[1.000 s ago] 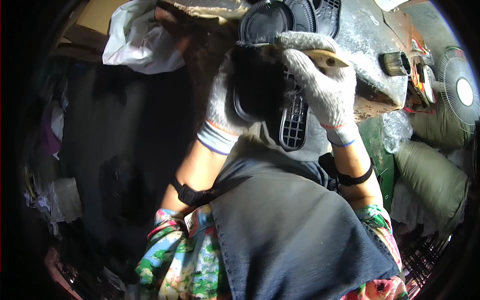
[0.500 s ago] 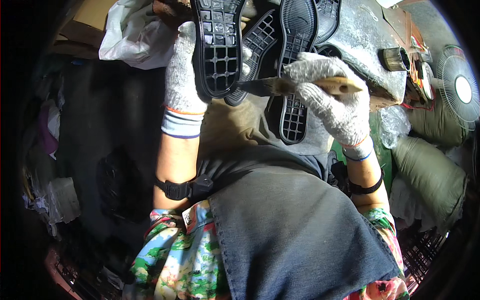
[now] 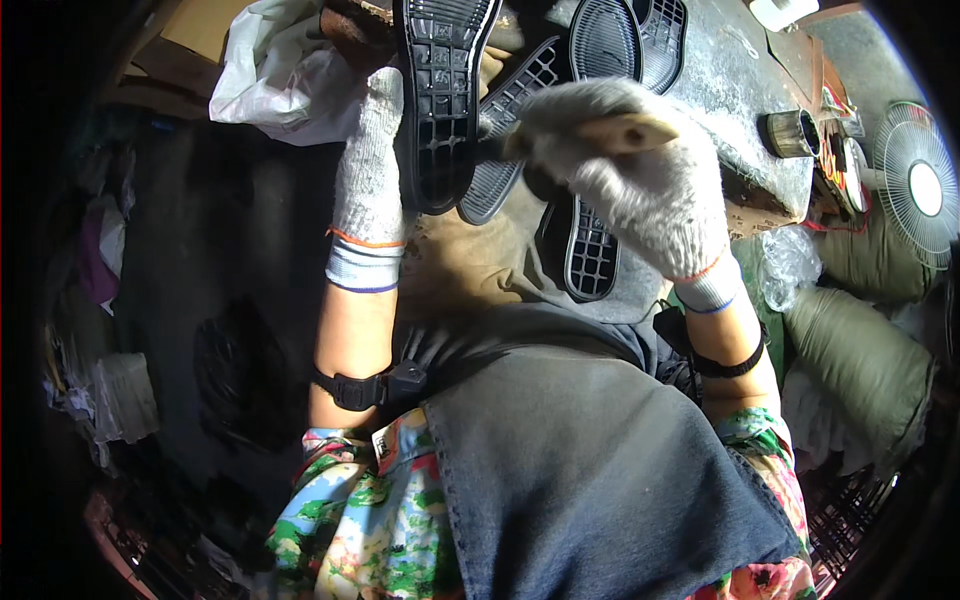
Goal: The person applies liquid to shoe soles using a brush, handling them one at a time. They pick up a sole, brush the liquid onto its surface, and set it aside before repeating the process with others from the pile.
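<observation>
My left hand [image 3: 368, 170], in a white knitted glove, grips a black shoe sole [image 3: 447, 90] by its left edge. The sole's gridded side faces up, and the fingers behind it are mostly hidden. In my gloved right hand [image 3: 635, 170] is a paintbrush [image 3: 628, 133] with a pale wooden handle. Its dark bristles blur against the right edge of the held sole, near the heel. Behind and beside that lie more black soles: a tilted one [image 3: 497, 190], one partly under my right hand [image 3: 592, 255], and another farther back [image 3: 662, 45].
A worn metal-topped bench [image 3: 725, 75] stands at the far right, with a round tin [image 3: 790, 133] on it. Beyond are a white fan [image 3: 920, 185] and stuffed green sacks [image 3: 860, 345]. A white plastic bag [image 3: 275, 80] sits at the far left. A dark apron [image 3: 590, 450] covers my lap.
My right hand has moved left with the paintbrush, bringing its bristles up along the held sole's right edge. The whole view has shifted slightly, and my left hand keeps its hold.
</observation>
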Tool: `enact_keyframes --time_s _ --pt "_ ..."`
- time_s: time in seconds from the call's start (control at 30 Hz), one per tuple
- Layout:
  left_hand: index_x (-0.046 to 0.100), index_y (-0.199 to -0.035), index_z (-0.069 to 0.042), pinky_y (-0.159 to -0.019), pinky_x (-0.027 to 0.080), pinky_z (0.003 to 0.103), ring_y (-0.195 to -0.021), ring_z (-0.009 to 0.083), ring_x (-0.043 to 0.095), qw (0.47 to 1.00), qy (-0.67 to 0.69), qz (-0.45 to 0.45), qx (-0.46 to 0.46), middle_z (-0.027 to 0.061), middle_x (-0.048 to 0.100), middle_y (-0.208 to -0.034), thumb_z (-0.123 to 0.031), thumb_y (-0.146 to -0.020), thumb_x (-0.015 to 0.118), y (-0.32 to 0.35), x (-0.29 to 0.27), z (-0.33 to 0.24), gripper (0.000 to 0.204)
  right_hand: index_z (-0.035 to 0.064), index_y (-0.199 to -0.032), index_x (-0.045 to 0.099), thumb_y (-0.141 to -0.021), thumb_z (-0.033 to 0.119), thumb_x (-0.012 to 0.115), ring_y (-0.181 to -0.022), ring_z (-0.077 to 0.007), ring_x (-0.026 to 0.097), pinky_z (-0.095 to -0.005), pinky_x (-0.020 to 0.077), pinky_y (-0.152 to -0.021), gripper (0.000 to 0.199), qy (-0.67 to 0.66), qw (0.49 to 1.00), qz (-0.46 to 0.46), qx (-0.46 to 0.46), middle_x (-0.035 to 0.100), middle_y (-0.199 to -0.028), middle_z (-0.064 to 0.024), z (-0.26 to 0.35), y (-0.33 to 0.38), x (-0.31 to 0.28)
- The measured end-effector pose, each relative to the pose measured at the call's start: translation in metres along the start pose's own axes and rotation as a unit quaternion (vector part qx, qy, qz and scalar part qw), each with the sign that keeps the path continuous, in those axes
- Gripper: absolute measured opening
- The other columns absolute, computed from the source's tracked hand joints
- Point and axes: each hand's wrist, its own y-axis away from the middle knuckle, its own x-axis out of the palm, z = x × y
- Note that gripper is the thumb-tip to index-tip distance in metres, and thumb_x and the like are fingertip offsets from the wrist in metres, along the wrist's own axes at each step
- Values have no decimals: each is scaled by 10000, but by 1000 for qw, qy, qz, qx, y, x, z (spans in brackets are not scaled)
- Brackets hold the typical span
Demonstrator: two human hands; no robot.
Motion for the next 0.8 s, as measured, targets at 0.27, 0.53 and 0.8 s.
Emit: enact_keyframes --time_s 0.27,0.53,0.8 --pt "490 -1480 37 -1055 511 370 -1211 232 631 996 -52 2 -75 196 627 -1377 -430 -1110 404 9 -16 4 602 127 -1002 763 -848 197 819 -818 -257 756 -334 585 -721 178 127 987 -101 -16 767 -906 -94 -15 -19 4" --pt "409 -1532 43 -1164 415 375 -1348 240 546 969 136 128 -160 165 530 -1508 -361 -1092 512 30 -38 11 606 104 -1032 777 -886 206 791 -797 -236 758 -327 587 -722 178 248 952 -179 -5 772 -885 -96 -13 -21 -32" --pt "448 -1462 96 -930 554 587 -1068 539 660 927 167 179 -285 371 631 -1232 -702 -966 494 69 -63 22 941 93 -975 777 -855 185 805 -784 -290 740 -346 583 -715 154 322 926 -167 -104 756 -870 -106 -14 -27 -38"
